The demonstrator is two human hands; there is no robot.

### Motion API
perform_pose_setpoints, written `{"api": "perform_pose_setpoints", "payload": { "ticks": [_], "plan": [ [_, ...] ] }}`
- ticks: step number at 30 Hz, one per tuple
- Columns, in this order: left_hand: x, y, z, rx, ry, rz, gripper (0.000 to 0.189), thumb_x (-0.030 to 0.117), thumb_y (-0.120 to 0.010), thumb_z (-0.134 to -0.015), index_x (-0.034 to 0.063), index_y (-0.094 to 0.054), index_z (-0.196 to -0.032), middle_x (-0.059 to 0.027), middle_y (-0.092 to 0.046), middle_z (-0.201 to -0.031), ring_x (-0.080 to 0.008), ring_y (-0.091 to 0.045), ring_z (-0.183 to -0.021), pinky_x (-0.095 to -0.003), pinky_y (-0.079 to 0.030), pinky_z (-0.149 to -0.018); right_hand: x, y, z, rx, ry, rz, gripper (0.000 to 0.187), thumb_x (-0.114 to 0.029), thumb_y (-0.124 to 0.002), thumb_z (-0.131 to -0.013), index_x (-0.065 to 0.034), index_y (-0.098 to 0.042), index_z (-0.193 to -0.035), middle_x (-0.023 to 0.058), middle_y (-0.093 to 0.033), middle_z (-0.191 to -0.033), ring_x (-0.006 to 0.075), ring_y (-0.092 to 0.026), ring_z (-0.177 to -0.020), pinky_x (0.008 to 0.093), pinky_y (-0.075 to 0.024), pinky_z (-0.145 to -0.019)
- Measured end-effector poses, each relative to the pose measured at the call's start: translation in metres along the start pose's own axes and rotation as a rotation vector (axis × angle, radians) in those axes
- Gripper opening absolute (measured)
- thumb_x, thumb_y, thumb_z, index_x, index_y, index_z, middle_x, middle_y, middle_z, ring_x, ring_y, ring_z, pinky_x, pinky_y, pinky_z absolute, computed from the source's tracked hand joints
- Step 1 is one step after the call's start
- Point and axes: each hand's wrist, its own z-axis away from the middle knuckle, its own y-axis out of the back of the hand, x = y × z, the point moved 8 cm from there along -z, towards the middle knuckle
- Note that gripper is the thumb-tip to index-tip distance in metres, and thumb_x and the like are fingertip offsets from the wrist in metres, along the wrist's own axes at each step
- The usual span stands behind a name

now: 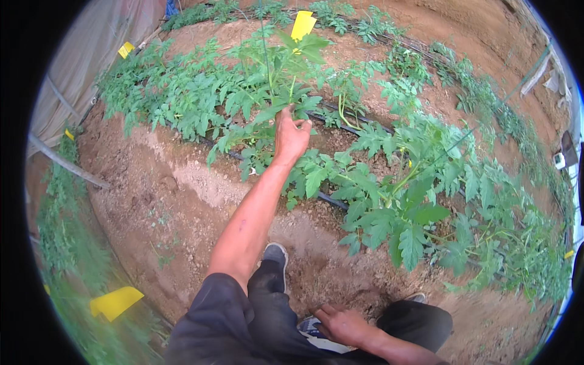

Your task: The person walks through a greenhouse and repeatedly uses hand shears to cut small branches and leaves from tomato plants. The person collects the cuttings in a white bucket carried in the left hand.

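Observation:
My left hand (292, 137) reaches forward into a row of tomato plants, fingers bent together around the leafy stem of an upright tomato plant (292, 89). Leaves hide the fingertips. A thin green string (265, 50) rises beside that stem. Low before my body, my right hand (344, 325) lies over a blue and white patterned item (311, 326), its fingers curled; whether it grips the item cannot be told. To the right of my left hand, another tomato plant (394, 194) leans along the row, with small yellow flowers.
Black drip tubing (332, 200) runs under the plants. Yellow cards (303, 25) hang above the row, and another yellow card (116, 303) is at lower left. A grey pipe (68, 163) juts in from the left. My shoe (276, 252) stands on the bare soil path.

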Motion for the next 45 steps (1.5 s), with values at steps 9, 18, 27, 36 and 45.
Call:
{"api": "perform_pose_setpoints", "payload": {
  "ticks": [9,18,27,36,45],
  "plan": [
    [0.042,-0.037,0.012,-0.381,-0.407,-0.762,0.059,0.017,-0.065,-0.093,0.0185,-0.048,-0.149,-0.0140,-0.050,-0.154,-0.0416,-0.066,-0.114,-0.0515,-0.055,-0.094,0.003,0.027,0.051,0.272,0.009,0.041,0.023,-0.016,-0.060,-0.090,-0.0033,-0.065,-0.108,0.0139,-0.066,-0.098,0.0324,-0.071,-0.095,0.0436,-0.0584,-0.077],
    [0.058,0.010,0.169,-0.662,-0.361,-0.842,0.052,0.019,-0.071,-0.086,0.0146,-0.058,-0.136,-0.0158,-0.052,-0.151,-0.0407,-0.064,-0.118,-0.0498,-0.055,-0.095,0.014,0.013,0.045,0.261,-0.037,0.030,0.026,-0.016,-0.062,-0.090,-0.0020,-0.067,-0.111,0.0169,-0.071,-0.103,0.0365,-0.071,-0.097,0.0495,-0.0587,-0.079],
    [0.082,-0.007,0.339,-1.262,-0.188,-0.853,0.037,0.027,-0.067,-0.096,0.0036,-0.065,-0.125,-0.0208,-0.068,-0.126,-0.0418,-0.066,-0.115,-0.0523,-0.053,-0.097,0.065,-0.157,0.067,-0.561,-0.145,-0.095,0.031,-0.022,-0.069,-0.084,-0.0067,-0.078,-0.110,0.0165,-0.076,-0.113,0.0359,-0.072,-0.108,0.0485,-0.0583,-0.088],
    [0.098,-0.102,0.365,-1.501,-0.371,-0.514,0.040,0.031,-0.067,-0.097,0.0016,-0.064,-0.124,-0.0203,-0.068,-0.119,-0.0392,-0.065,-0.115,-0.0510,-0.057,-0.092,0.082,-0.222,0.060,-0.620,-0.245,-0.189,0.031,-0.023,-0.069,-0.087,-0.0043,-0.079,-0.109,0.0194,-0.076,-0.113,0.0368,-0.073,-0.106,0.0471,-0.0585,-0.089],
    [0.076,-0.081,0.394,-1.369,-0.391,-0.548,0.023,0.015,-0.063,-0.087,0.0022,-0.073,-0.103,-0.0115,-0.074,-0.108,-0.0273,-0.068,-0.110,-0.0451,-0.054,-0.090,0.095,-0.222,0.043,-0.365,-0.182,-0.066,0.037,-0.021,-0.053,-0.095,0.0045,-0.059,-0.122,0.0290,-0.073,-0.104,0.0449,-0.073,-0.094,0.0551,-0.0583,-0.083]
  ]
}}
